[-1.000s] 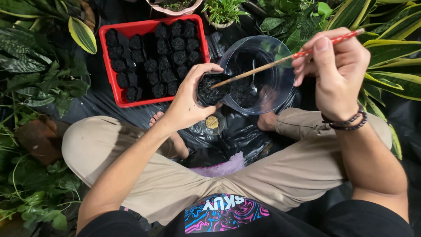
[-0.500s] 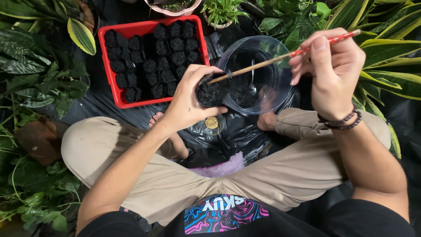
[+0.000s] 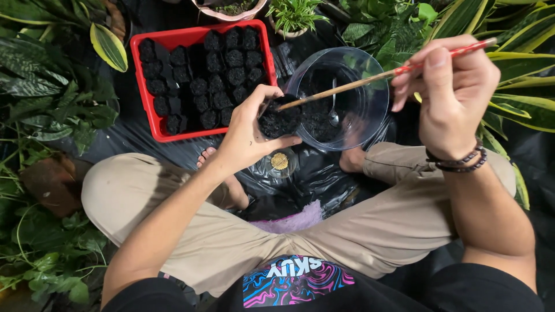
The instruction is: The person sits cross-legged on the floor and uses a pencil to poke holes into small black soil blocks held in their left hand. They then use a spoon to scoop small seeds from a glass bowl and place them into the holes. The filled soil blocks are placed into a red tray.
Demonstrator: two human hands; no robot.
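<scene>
My left hand (image 3: 250, 136) grips a small black pot of dark soil (image 3: 278, 120) just in front of the red tray. My right hand (image 3: 454, 95) holds a thin wooden stick with a red end (image 3: 381, 75), slanted down to the left, its tip touching the soil in the pot. A clear plastic bowl (image 3: 370, 95) with dark soil and a metal spoon (image 3: 333, 112) stands behind the pot. The red tray (image 3: 151, 118) holds several small black pots filled with soil.
I sit cross-legged on black plastic sheeting (image 3: 133, 138). A small clear dish with yellowish seeds (image 3: 280, 161) lies by my feet, a purple cloth (image 3: 289, 219) between my legs. Leafy plants surround me; a potted plant (image 3: 292, 14) stands beyond the tray.
The stick's tip has gone down onto the soil in the pot. My left hand has kept the pot in nearly the same place.
</scene>
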